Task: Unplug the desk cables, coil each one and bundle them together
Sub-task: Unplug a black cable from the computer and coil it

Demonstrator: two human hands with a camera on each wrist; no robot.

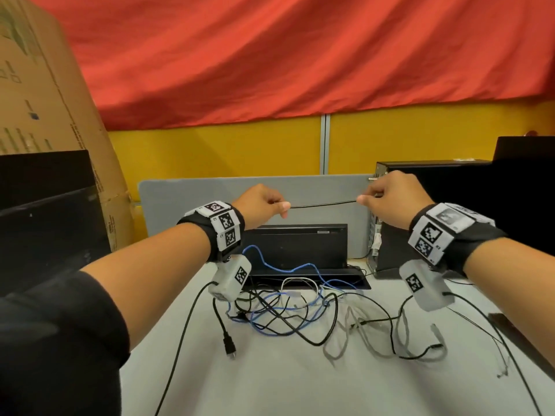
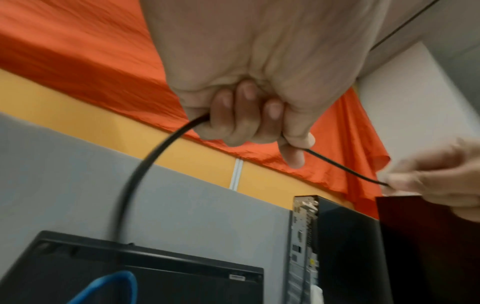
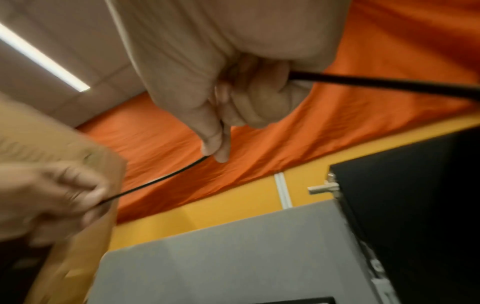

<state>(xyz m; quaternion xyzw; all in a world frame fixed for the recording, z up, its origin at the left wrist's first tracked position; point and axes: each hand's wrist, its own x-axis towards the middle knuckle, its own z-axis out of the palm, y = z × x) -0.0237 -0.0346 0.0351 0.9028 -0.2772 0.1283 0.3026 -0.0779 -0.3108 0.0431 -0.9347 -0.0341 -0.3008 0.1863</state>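
- Left hand (image 1: 264, 204) fingers curl round a black cable (image 1: 323, 203), held taut above the cable box (image 1: 297, 247).
- Right hand (image 1: 390, 199) pinches the same cable between thumb and forefinger.
- Loose cables (image 1: 300, 313) lie tangled on the desk (image 1: 300, 385) in front of that box.

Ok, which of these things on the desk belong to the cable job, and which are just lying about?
Job:
- thin black cable, stretched between left hand and right hand
- tangled blue, white, grey and black cables on the desk

Lying about:
- large brown cardboard box
- black computer tower
- red cloth
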